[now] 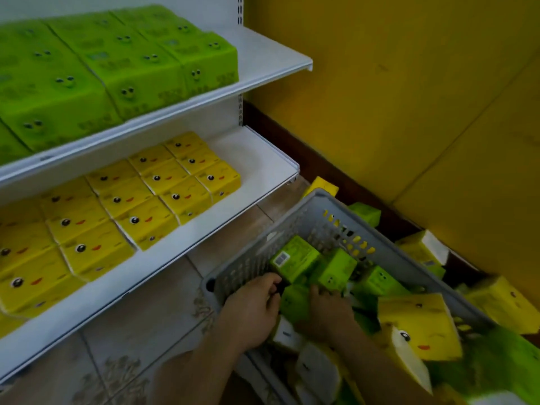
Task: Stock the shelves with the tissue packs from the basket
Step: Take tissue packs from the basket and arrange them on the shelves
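- Both hands reached into the grey perforated plastic basket, apparently to gather several packs at once.
- The left hand curled its fingers against a green face-printed tissue pack.
- The right hand lay among green packs; its grip could not be told.
- Green and yellow duck-faced packs filled the basket.
- The white metal shelves kept free space at the right.

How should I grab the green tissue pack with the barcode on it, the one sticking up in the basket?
Probably take the green pack with the barcode by its two long side faces, coming down from above. It lies tilted on top of the other green packs in the grey basket, so its upper part is free. The left hand is already at its lower end.
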